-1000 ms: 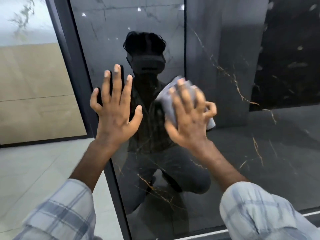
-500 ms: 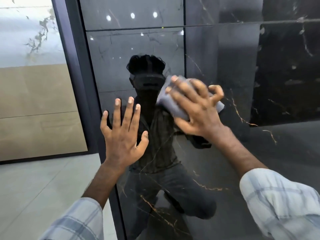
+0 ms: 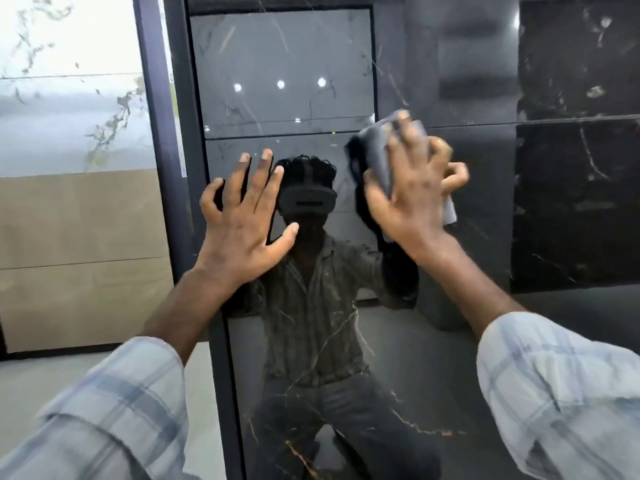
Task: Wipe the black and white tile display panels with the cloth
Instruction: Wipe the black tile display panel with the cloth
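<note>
Now our right fingers (image 3: 403,131) lie spread and bent over the grey cloth (image 3: 375,154), which is bunched under the palm and pokes out past the fingertips at the top and below the little finger on the right. The right hand (image 3: 414,192) grips it and presses it against the glossy black panel (image 3: 460,341), just below a horizontal seam (image 3: 277,136). Our left fingers (image 3: 265,168) are straight and fanned wide, holding nothing. The left hand (image 3: 242,223) rests flat on the same panel, near its left edge and level with the cloth.

Outward from there, the black surface runs tall, up past the seam and down toward our sleeves, so we judge that long vertical strokes suit it. The white panel (image 3: 69,98) lies to the left, beyond the dark frame (image 3: 156,133) and well apart from the cloth. Our empty left hand is nearer to it, so the cloth hand would have to cross over.
</note>
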Demonstrator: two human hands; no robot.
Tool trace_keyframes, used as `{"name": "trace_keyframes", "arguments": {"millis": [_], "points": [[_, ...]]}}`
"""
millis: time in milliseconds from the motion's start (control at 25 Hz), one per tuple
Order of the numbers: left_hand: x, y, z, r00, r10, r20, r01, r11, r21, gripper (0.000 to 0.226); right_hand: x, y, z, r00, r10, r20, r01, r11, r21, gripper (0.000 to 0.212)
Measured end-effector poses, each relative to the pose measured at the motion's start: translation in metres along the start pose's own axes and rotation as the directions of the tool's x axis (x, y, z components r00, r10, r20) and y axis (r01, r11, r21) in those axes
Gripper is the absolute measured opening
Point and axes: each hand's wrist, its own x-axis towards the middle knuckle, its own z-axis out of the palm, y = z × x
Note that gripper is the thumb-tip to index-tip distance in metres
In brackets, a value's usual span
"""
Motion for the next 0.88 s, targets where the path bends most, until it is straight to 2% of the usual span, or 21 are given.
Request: {"name": "trace_keyframes", "arguments": {"millis": [40, 80, 120, 160, 200, 240, 280, 320, 360, 400, 440, 480, 520, 560, 600, 640, 680, 720, 760, 800, 880], "points": [[-0.001, -0.002, 0.005, 1.0, 0.017, 0.011, -0.017, 0.999, 0.036, 0.084, -0.006, -0.002, 0.002, 0.968, -0.25, 0.013, 0.25, 0.968, -0.024, 0.061], [-0.004, -0.002, 0.008, 1.0, 0.025, 0.009, -0.025, 0.998, 0.064, 0.084, -0.006, 0.002, 0.004, 0.911, -0.412, 0.02, 0.412, 0.911, -0.024, 0.058], [-0.006, -0.002, 0.01, 1.0, 0.022, 0.003, -0.022, 0.997, 0.074, 0.083, -0.001, 0.007, 0.004, 0.902, -0.432, -0.003, 0.432, 0.902, -0.014, 0.055], [-0.007, 0.0, 0.01, 1.0, 0.01, -0.001, -0.01, 0.998, 0.067, 0.083, 0.005, 0.007, 0.004, 0.952, -0.303, -0.034, 0.304, 0.952, 0.024, 0.053], [-0.005, 0.001, 0.009, 1.0, -0.005, 0.005, 0.005, 0.999, 0.049, 0.082, 0.009, 0.0, 0.003, 0.994, -0.1, -0.053, 0.105, 0.991, 0.088, 0.053], [-0.004, 0.001, 0.007, 1.0, -0.009, 0.014, 0.008, 1.0, 0.029, 0.082, 0.01, -0.013, 0.004, 0.996, 0.064, -0.059, -0.055, 0.989, 0.135, 0.053], [-0.002, 0.0, 0.005, 1.0, 0.007, 0.018, -0.008, 1.0, 0.01, 0.081, 0.009, -0.027, 0.006, 0.995, 0.079, -0.055, -0.072, 0.99, 0.124, 0.055], [-0.002, -0.002, 0.003, 0.999, 0.036, 0.012, -0.036, 0.999, -0.009, 0.081, 0.005, -0.034, 0.009, 0.996, -0.068, -0.058, 0.073, 0.995, 0.075, 0.057], [-0.004, -0.007, 0.001, 0.998, 0.055, -0.002, -0.055, 0.998, -0.026, 0.079, 0.002, -0.035, 0.011, 0.962, -0.27, -0.047, 0.271, 0.962, 0.04, 0.058], [-0.008, -0.015, -0.001, 0.999, 0.038, -0.018, -0.039, 0.998, -0.039, 0.078, 0.005, -0.029, 0.011, 0.913, -0.406, -0.035, 0.407, 0.912, 0.04, 0.058], [-0.013, -0.023, -0.003, 0.999, -0.027, -0.023, 0.026, 0.998, -0.059, 0.076, 0.012, -0.021, 0.011, 0.904, -0.427, -0.037, 0.428, 0.902, 0.054, 0.057], [-0.021, -0.031, -0.003, 0.992, -0.128, -0.011, 0.126, 0.987, -0.098, 0.076, 0.017, -0.019, 0.01, 0.945, -0.325, -0.042, 0.328, 0.94, 0.095, 0.056], [-0.031, -0.038, -0.003, 0.974, -0.225, 0.021, 0.226, 0.963, -0.146, 0.077, 0.017, -0.026, 0.009, 0.986, -0.161, -0.043, 0.165, 0.977, 0.136, 0.055], [-0.042, -0.042, -0.001, 0.959, -0.279, 0.059, 0.285, 0.94, -0.189, 0.077, 0.011, -0.038, 0.012, 0.998, -0.035, -0.051, 0.041, 0.989, 0.141, 0.056], [-0.053, -0.045, 0.001, 0.955, -0.282, 0.09, 0.295, 0.928, -0.226, 0.076, 0.002, -0.052, 0.017, 0.997, -0.046, -0.066, 0.053, 0.994, 0.1, 0.058], [-0.063, -0.046, 0.004, 0.96, -0.256, 0.112, 0.277, 0.924, -0.265, 0.075, -0.008, -0.061, 0.021, 0.979, -0.193, -0.073, 0.197, 0.979, 0.05, 0.059], [-0.07, -0.046, 0.005, 0.964, -0.231, 0.132, 0.262, 0.913, -0.314, 0.073, -0.012, -0.063, 0.022, 0.928, -0.366, -0.061, 0.369, 0.929, 0.029, 0.06], [-0.075, -0.045, 0.006, 0.963, -0.219, 0.158, 0.264, 0.891, -0.37, 0.072, -0.008, -0.059, 0.021, 0.876, -0.48, -0.041, 0.481, 0.876, 0.032, 0.059], [-0.078, -0.044, 0.006, 0.958, -0.219, 0.183, 0.278, 0.86, -0.428, 0.07, 0.001, -0.052, 0.02, 0.865, -0.5, -0.034, 0.501, 0.865, 0.035, 0.059], [-0.081, -0.042, 0.006, 0.952, -0.226, 0.206, 0.3, 0.824, -0.481, 0.068, 0.009, -0.05, 0.018, 0.905, -0.425, -0.033, 0.426, 0.904, 0.047, 0.059], [-0.089, -0.037, 0.008, 0.94, -0.252, 0.232, 0.341, 0.749, -0.569, 0.067, 0.014, -0.064, 0.019, 0.986, -0.161, -0.049, 0.164, 0.984, 0.069, 0.058]]}}
